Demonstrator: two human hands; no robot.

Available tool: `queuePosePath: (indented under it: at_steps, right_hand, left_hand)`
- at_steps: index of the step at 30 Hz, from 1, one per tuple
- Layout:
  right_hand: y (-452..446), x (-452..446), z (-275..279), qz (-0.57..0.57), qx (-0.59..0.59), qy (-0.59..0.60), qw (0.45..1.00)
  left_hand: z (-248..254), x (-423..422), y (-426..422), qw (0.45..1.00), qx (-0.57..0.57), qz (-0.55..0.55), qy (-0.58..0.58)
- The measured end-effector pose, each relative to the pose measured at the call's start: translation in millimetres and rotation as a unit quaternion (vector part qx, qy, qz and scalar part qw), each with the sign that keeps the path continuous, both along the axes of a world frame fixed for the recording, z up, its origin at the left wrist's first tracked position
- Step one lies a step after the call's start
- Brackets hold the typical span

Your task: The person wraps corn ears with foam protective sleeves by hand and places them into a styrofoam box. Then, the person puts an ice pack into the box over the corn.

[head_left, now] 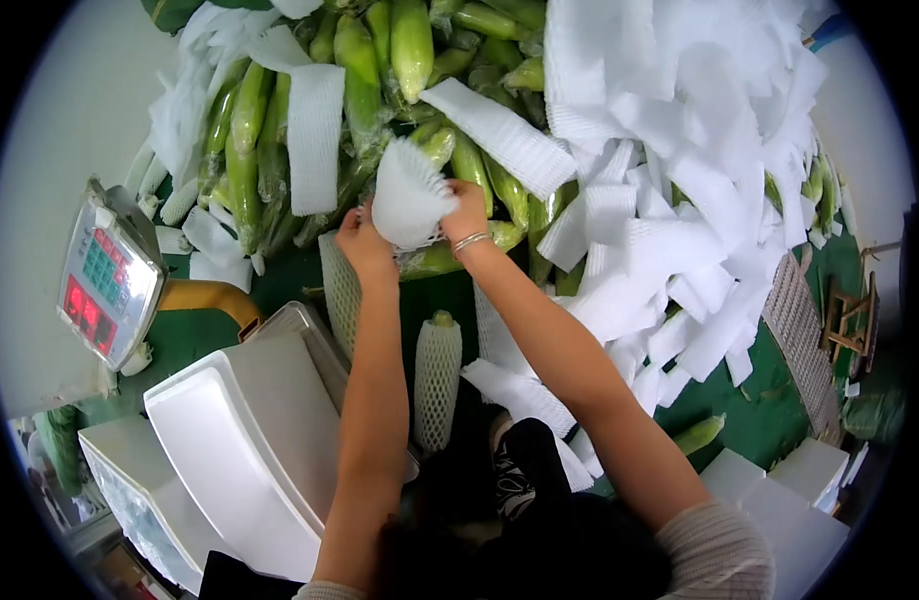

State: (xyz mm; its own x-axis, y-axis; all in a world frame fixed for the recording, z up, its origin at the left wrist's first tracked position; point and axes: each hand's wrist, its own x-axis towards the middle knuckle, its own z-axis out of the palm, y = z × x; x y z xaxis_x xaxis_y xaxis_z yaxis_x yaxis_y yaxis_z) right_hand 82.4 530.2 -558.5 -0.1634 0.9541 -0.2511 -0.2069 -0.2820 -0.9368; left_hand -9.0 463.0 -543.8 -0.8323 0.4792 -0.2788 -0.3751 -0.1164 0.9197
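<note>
The left hand [365,240] and the right hand [466,212] are both closed with their fingers upon the edges of a white, soft foam-net sleeve [410,198], one at each side, and the sleeve is held up between them, in front of a pile of green, plastic-wrapped corn ears [358,70]. Nearer to the person, between the two forearms, there is one corn ear covered in white netting [438,385], with its tip showing at the top. To the right lies a large heap of flat white foam sleeves [680,200], and to the left stands a grey scale display with red lit digits [105,275], near a white plastic box [245,440].
</note>
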Motion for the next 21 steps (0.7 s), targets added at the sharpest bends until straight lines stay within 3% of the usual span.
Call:
queuePosePath:
  at_steps: [1, 2, 3, 4, 5, 6, 7, 8, 10, 11, 12, 13, 14, 15, 16, 17, 18, 19, 21]
  right_hand:
    - [2.4, -0.6, -16.7, 0.006, 0.073, -0.151, 0.986]
    - [4.2, -2.0, -22.8, 0.010, 0.146, -0.296, 0.944]
    - [7.4, -4.5, -19.2, 0.035, 0.157, -0.331, 0.930]
    - [12.3, -7.1, -14.5, 0.031, 0.162, -0.329, 0.930]
    - [15.5, -10.0, -9.7, 0.079, 0.139, -0.418, 0.895]
    - [15.0, -11.7, -6.9, 0.127, 0.110, -0.501, 0.849]
    - [16.7, -9.5, -3.7, 0.183, 0.108, -0.507, 0.836]
    - [15.5, -6.2, -0.4, 0.182, 0.113, -0.506, 0.835]
    - [2.7, 5.1, 19.0, 0.311, 0.210, -0.356, 0.856]
    - [-13.9, 10.0, 30.0, 0.349, 0.244, -0.315, 0.848]
    - [-28.8, 14.8, 57.1, 0.388, 0.275, -0.273, 0.836]
    - [-31.1, 21.6, 74.6, 0.389, 0.273, -0.276, 0.836]
    - [-31.5, 29.6, 90.0, 0.475, 0.248, -0.266, 0.801]
    - [-30.3, 34.9, 101.6, 0.558, 0.222, -0.253, 0.758]
    - [-22.4, 33.6, 109.8, 0.480, 0.321, -0.385, 0.720]
    - [-14.6, 29.1, 115.2, 0.292, 0.364, -0.439, 0.768]
    - [3.3, 21.8, 129.5, 0.185, 0.405, -0.479, 0.757]
    - [29.4, 12.6, 119.1, 0.071, 0.515, -0.507, 0.688]
    - [71.6, -8.1, 98.5, 0.025, 0.526, -0.554, 0.645]
  left_hand:
    - [-56.1, -17.5, -3.4, 0.988, -0.036, -0.030, 0.146]
    - [-70.6, -17.5, -5.8, 0.988, -0.036, -0.026, 0.148]
    - [-70.6, -10.7, -6.2, 0.929, -0.134, 0.008, 0.346]
    - [-69.0, -7.1, -4.5, 0.821, -0.223, 0.042, 0.524]
    - [-65.8, -9.4, -5.1, 0.854, -0.328, -0.004, 0.403]
    - [-59.1, -11.3, -5.2, 0.854, -0.326, -0.004, 0.405]
    - [-52.6, -12.8, -8.0, 0.842, -0.318, 0.023, 0.436]
    - [-44.9, -16.4, -7.1, 0.828, -0.306, 0.053, 0.466]
    - [-15.8, -19.8, -18.4, 0.845, -0.281, 0.004, 0.455]
    - [-2.3, -23.4, -26.9, 0.974, -0.096, -0.054, 0.196]
    - [13.9, -23.7, -37.5, 0.985, 0.100, -0.107, -0.087]
    - [38.3, -19.5, -57.1, 0.983, 0.029, -0.179, -0.028]
    - [63.2, -13.4, -77.9, 0.967, -0.043, -0.249, 0.033]
    - [75.3, -1.7, -90.4, 0.971, -0.011, -0.240, -0.006]
    - [73.7, 5.4, -103.1, 0.971, -0.012, -0.237, -0.005]
    - [70.9, 9.9, -114.5, 0.974, -0.071, -0.214, -0.012]
    - [68.6, 13.1, -122.3, 0.973, -0.128, -0.190, -0.015]
    - [67.4, 18.0, -129.1, 0.961, -0.199, -0.184, 0.049]
    - [57.9, 30.9, -141.7, 0.926, -0.322, -0.165, 0.104]
